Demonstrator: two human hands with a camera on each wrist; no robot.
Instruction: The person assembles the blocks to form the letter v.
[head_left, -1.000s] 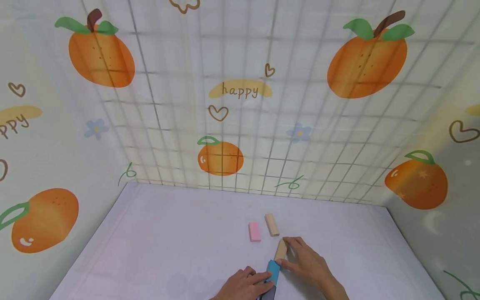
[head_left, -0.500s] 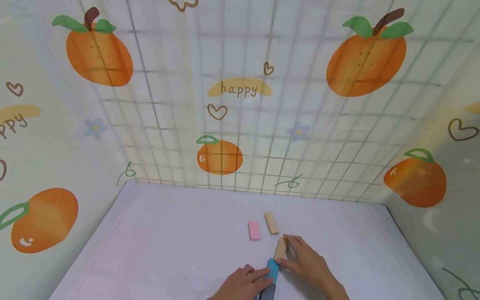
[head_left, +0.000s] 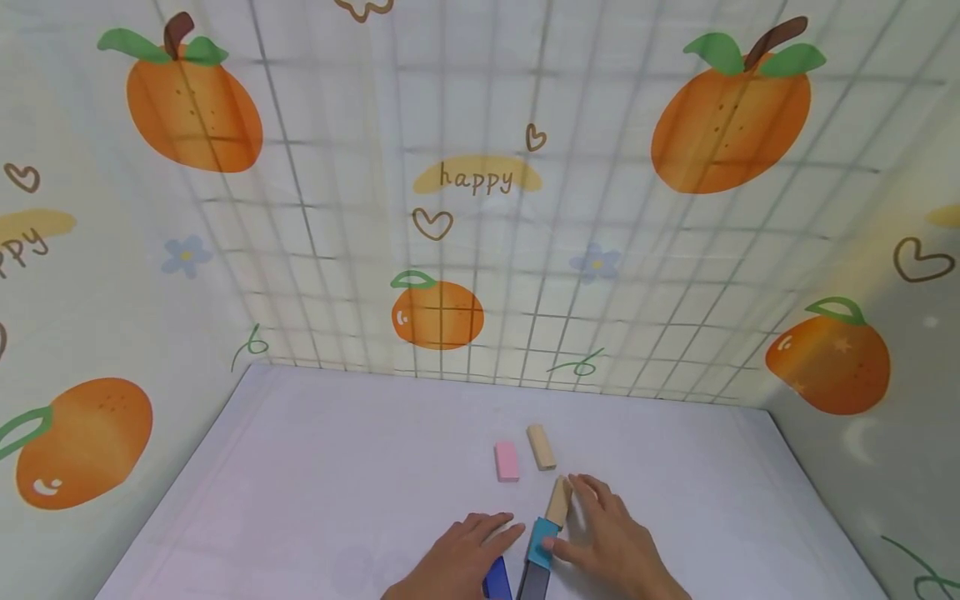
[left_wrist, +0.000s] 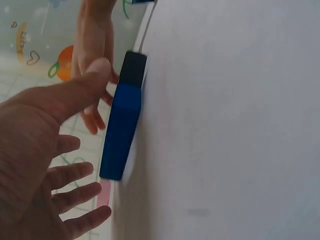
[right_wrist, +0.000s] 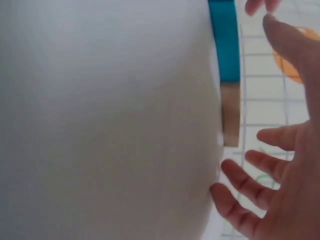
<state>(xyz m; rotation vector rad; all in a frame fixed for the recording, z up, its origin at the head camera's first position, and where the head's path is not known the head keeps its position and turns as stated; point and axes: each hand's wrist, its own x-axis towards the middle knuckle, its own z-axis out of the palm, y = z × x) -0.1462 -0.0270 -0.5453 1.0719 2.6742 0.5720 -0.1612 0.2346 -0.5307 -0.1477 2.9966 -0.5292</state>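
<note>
A teal block (head_left: 542, 542), a plain wooden block (head_left: 558, 502) and a dark grey block (head_left: 533, 581) lie end to end in a slanting row on the table. My left hand (head_left: 459, 554) hovers left of the row with its fingers spread, partly over a dark blue block (head_left: 498, 579). That blue block (left_wrist: 120, 132) shows whole in the left wrist view, clear of my fingers. On the row's other side my right hand (head_left: 618, 537) has loosely spread fingers, its thumb overlapping the teal block and its index fingertip at the wooden block's far end. Neither hand grips anything.
Farther back on the white table (head_left: 360, 467) lie a pink block (head_left: 507, 462) and a second wooden block (head_left: 541, 447), side by side. A fabric backdrop (head_left: 510, 242) printed with oranges and grid lines rises behind and at both sides.
My left hand has come off the teal block and moved left, uncovering the dark blue block. The right hand's thumb has shifted from the joint towards the teal block, and its fingers have loosened.
</note>
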